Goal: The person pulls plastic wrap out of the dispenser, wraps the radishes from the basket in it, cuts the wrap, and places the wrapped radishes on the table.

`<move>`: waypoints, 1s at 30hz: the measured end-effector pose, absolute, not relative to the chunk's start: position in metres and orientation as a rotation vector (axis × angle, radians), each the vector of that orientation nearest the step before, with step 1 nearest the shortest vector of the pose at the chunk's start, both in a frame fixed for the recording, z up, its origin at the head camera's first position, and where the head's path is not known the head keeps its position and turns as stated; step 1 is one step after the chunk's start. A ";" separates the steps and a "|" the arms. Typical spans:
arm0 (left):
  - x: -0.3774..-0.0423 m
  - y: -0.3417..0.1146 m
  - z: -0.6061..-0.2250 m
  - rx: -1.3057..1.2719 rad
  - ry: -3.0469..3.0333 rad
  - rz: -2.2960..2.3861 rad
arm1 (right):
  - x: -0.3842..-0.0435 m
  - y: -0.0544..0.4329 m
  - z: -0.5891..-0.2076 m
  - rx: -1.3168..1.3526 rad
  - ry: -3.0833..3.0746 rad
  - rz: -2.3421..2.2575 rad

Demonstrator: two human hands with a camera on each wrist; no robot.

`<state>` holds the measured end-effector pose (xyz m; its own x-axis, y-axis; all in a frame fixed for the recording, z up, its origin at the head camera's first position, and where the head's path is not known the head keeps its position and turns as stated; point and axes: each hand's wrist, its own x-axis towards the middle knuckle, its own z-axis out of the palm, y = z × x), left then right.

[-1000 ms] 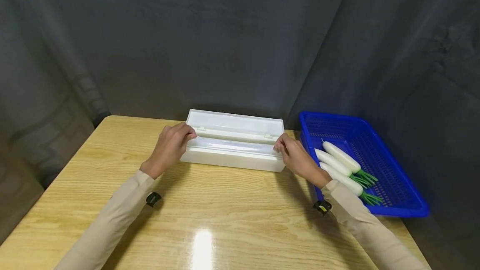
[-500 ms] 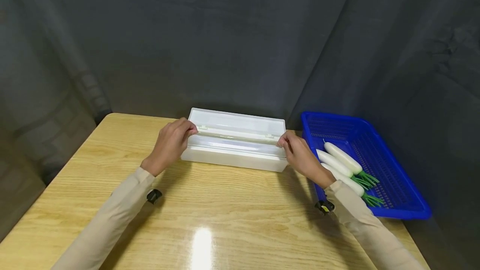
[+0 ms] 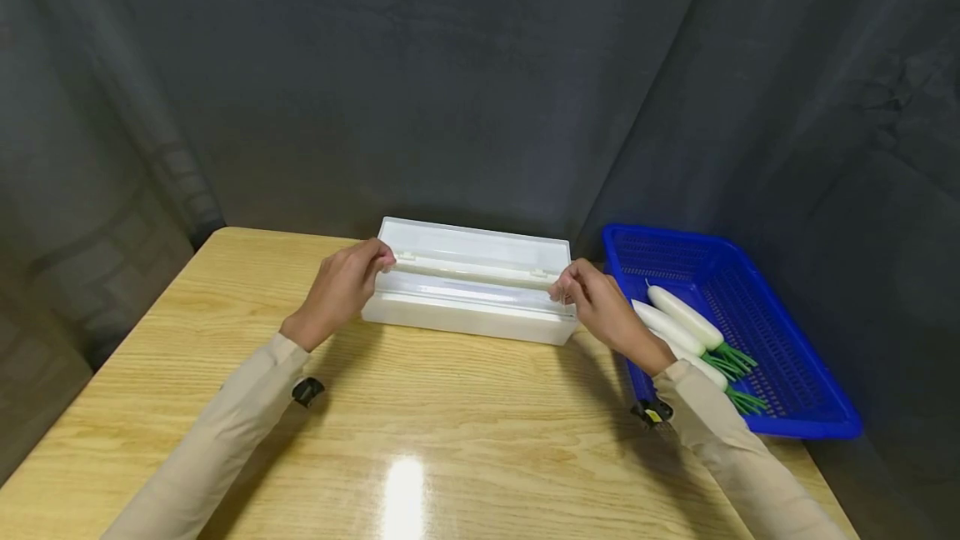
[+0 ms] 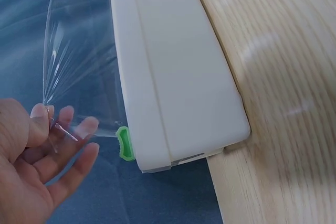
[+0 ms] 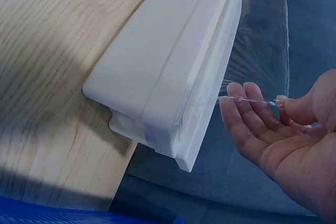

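Observation:
A white cling film dispenser box (image 3: 465, 317) stands on the table with its lid (image 3: 480, 244) tipped up at the back. Clear cling film (image 4: 79, 56) stretches out of it in a sheet between both hands. My left hand (image 3: 347, 283) pinches one corner of the film between thumb and forefinger, the other fingers spread beside it. Opposite, my right hand (image 5: 278, 135) pinches the other corner the same way, with the film bunched at its fingertips. In the left wrist view a small green piece (image 4: 125, 144) sits at the box's end.
To the right, a blue plastic basket (image 3: 795, 332) holds several white radishes (image 3: 684, 315) with green stems, close to my right forearm. A dark grey curtain (image 3: 420, 90) hangs behind the wooden table (image 3: 450, 423).
Both hands have risen slightly and pulled the film's edge up and away from the box. In the last half second the right hand has shifted a little; the left has barely moved.

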<state>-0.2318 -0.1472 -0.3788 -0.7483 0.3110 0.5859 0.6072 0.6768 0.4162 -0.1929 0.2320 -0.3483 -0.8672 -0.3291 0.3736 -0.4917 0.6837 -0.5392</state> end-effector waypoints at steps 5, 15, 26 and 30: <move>-0.232 -0.148 -0.378 -0.719 -2.450 -0.877 | -0.193 0.234 -0.346 0.644 -2.688 0.984; -0.234 -0.149 -0.376 -0.739 -2.439 -0.993 | -0.193 0.236 -0.342 0.668 -2.725 1.102; -0.233 -0.150 -0.372 -0.753 -2.422 -1.080 | -0.193 0.236 -0.337 0.670 -2.704 1.114; -0.233 -0.151 -0.371 -0.769 -2.397 -1.095 | -0.194 0.235 -0.337 0.673 -2.691 1.119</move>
<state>-0.2334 -0.1515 -0.3707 -0.7717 0.3161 0.5519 0.6241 0.5437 0.5612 -0.1936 0.2349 -0.3373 -0.8881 -0.3464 0.3021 -0.4585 0.6210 -0.6358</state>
